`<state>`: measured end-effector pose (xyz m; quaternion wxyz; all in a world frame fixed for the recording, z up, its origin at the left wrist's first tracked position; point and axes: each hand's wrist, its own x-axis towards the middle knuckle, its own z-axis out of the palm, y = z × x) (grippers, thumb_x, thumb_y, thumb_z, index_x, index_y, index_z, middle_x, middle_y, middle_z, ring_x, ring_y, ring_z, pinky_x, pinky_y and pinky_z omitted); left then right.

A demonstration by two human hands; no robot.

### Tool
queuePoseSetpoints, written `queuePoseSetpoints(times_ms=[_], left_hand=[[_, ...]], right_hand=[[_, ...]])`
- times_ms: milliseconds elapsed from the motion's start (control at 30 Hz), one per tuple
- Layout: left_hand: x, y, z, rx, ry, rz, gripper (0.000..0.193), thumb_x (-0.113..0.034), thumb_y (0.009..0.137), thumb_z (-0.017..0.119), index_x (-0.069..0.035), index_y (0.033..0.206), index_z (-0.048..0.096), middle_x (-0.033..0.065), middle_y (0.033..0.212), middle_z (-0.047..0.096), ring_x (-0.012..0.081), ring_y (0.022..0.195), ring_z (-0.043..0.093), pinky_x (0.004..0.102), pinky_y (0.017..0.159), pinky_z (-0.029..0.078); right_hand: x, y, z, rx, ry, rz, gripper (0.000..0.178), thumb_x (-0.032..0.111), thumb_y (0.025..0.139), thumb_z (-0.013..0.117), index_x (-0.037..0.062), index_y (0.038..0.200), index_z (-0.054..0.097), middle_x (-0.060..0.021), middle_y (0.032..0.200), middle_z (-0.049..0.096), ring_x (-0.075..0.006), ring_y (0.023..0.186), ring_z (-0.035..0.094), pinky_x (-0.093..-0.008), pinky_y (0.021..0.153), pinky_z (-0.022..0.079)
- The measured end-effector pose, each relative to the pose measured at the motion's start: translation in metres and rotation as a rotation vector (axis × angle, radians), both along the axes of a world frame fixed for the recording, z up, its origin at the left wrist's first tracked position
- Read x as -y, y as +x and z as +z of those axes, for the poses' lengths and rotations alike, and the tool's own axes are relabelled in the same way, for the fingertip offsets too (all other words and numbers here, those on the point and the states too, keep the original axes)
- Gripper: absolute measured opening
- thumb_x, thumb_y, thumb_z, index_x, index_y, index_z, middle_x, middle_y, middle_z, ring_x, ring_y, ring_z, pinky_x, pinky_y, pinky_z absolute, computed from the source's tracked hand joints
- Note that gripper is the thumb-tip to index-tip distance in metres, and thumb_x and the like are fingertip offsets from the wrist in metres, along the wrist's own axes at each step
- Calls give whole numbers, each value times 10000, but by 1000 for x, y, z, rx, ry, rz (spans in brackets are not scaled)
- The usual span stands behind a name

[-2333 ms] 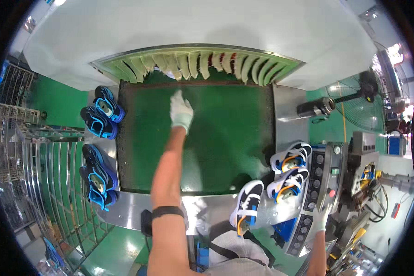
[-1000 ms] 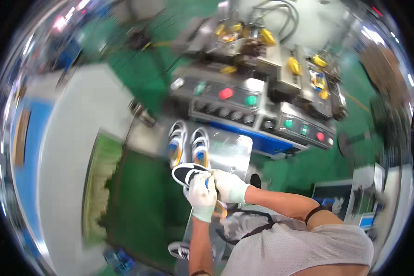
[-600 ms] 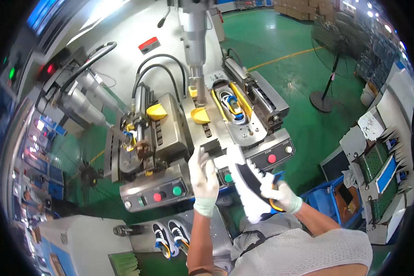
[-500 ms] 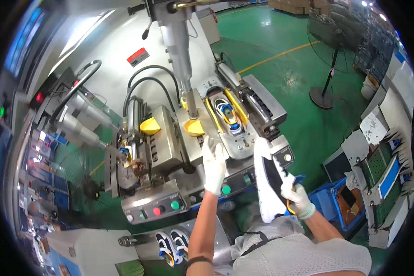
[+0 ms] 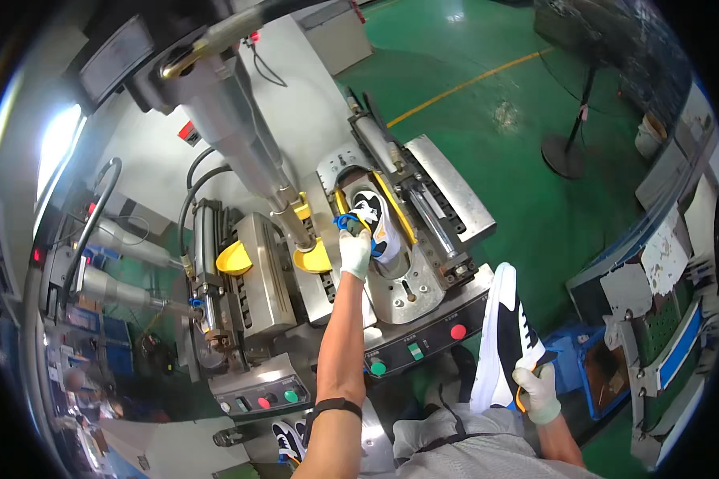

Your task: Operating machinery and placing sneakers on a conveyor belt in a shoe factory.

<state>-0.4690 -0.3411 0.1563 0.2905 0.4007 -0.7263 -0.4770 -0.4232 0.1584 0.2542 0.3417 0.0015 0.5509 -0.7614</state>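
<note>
My gloved left hand (image 5: pixel 355 254) grips the blue-lined collar of a black and white sneaker (image 5: pixel 386 239). This sneaker is tipped on its side, over the cradle of a metal press (image 5: pixel 414 294) with yellow pads along its sides. At the lower right, my gloved right hand (image 5: pixel 539 394) holds a second black and white sneaker (image 5: pixel 499 339) by its heel end, toe pointing away from me and pale sole turned left. The fingers of both hands are curled round the shoes.
A slanting press cylinder (image 5: pixel 236 120) stands left of the cradle, above a yellow pad (image 5: pixel 311 257). Coloured buttons line the front control panel (image 5: pixel 415 349). More sneakers (image 5: pixel 287 441) lie low at the left. A blue crate (image 5: pixel 595 375) and a floor fan (image 5: pixel 567 152) stand to the right.
My left hand has reached forward and taken hold of the sneaker in the press, which is now tilted. My right hand and its sneaker have shifted slightly right and down. The view has also shifted.
</note>
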Motion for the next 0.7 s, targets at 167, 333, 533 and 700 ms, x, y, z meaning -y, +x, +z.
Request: queuePoseSetpoints(times_ms=[167, 333, 533, 700], left_hand=[[-76, 105, 77, -293, 413, -117, 312, -124, 950, 618, 32, 1220, 602, 53, 1061, 660, 118, 930, 610, 265, 822, 495], [-181, 261, 137, -271, 406, -24, 571, -195, 947, 610, 63, 1428, 444, 112, 1265, 596, 174, 1129, 557, 304, 987, 441], [-279, 426, 105, 32, 538, 132, 694, -294, 896, 678, 95, 1413, 429, 136, 1308, 562, 193, 1193, 544, 321, 1027, 420], [-362, 489, 48, 192, 458, 616, 520, -143, 920, 618, 86, 1364, 474, 195, 1278, 595, 259, 1168, 581, 350, 1006, 447]], right_hand=[[62, -24, 26, -212, -75, 8, 188, 62, 853, 656, 21, 1031, 612, -5, 923, 605, -96, 841, 575, -270, 782, 459], [222, -130, 30, -309, -128, 535, 191, 134, 903, 673, 51, 1056, 594, -11, 1009, 602, -94, 921, 563, -272, 862, 459], [439, -161, -72, -1094, 892, 488, 197, 154, 808, 691, 14, 946, 675, -183, 923, 704, -326, 842, 680, -409, 797, 517], [478, -152, -137, -1136, 778, 615, 268, 257, 844, 594, 31, 971, 661, -255, 936, 673, -411, 813, 654, -495, 696, 486]])
